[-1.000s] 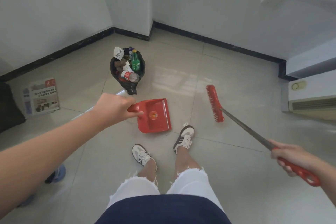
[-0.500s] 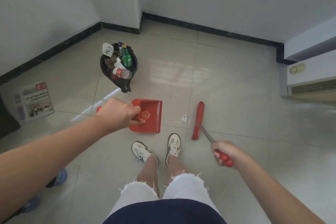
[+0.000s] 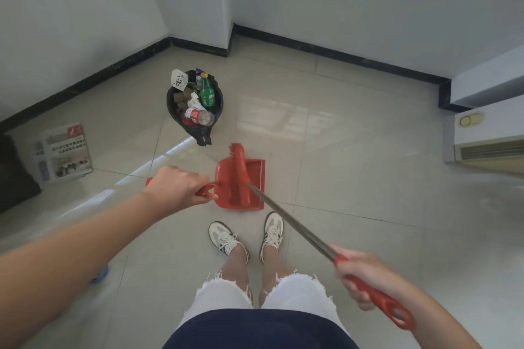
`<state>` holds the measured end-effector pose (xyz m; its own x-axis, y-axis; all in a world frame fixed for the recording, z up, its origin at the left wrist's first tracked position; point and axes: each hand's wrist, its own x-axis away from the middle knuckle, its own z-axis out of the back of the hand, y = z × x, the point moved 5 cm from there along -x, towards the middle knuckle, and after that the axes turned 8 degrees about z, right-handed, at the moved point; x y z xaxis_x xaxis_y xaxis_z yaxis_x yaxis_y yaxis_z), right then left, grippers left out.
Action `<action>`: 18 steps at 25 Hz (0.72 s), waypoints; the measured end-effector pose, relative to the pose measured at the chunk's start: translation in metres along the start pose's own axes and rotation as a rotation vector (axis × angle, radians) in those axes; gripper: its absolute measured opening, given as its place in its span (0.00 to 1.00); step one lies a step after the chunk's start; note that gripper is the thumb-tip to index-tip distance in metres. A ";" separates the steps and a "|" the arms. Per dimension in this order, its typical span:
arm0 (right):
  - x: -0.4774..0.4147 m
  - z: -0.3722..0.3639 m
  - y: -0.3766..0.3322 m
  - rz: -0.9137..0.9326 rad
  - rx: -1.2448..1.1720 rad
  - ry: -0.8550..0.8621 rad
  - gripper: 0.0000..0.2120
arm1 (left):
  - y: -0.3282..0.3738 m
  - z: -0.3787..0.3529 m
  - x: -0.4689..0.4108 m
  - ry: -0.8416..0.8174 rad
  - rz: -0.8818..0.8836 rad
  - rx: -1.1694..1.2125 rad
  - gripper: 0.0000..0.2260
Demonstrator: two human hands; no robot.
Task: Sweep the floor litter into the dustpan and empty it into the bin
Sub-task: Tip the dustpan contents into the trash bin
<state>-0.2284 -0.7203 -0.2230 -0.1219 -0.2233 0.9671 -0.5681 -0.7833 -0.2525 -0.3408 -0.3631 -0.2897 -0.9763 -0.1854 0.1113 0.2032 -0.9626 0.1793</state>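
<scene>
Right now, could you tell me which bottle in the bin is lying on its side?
The clear bottle with the red label: it lies flat on its side, while the green bottle stands cap-up behind it.

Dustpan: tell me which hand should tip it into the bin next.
Left, most likely. The left hand grips the dustpan by its handle, and the bin stands just ahead on that side. The right hand holds the broom, whose head lies in the pan.
</scene>
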 end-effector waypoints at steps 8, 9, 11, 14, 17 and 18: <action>0.008 0.067 -0.006 0.032 0.140 0.254 0.20 | -0.007 0.055 0.035 0.128 0.285 0.064 0.31; 0.005 0.076 -0.008 0.025 0.140 0.269 0.17 | -0.009 0.072 0.045 0.130 0.342 0.055 0.30; -0.001 0.093 -0.012 0.030 0.144 0.291 0.11 | -0.018 0.111 0.065 0.154 0.482 0.040 0.28; -0.009 0.110 -0.026 0.044 0.189 0.332 0.06 | -0.036 0.180 0.093 0.208 0.771 0.079 0.26; -0.019 0.115 -0.039 0.022 0.273 0.370 0.12 | -0.050 0.226 0.121 0.273 1.023 0.345 0.18; -0.023 0.113 -0.041 0.013 0.292 0.366 0.15 | -0.051 0.233 0.130 0.323 1.055 0.428 0.14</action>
<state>-0.1102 -0.7490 -0.2384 -0.4367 -0.0558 0.8979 -0.3181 -0.9240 -0.2121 -0.4605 -0.2921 -0.0568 -0.2717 -0.9492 0.1589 0.8680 -0.1704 0.4663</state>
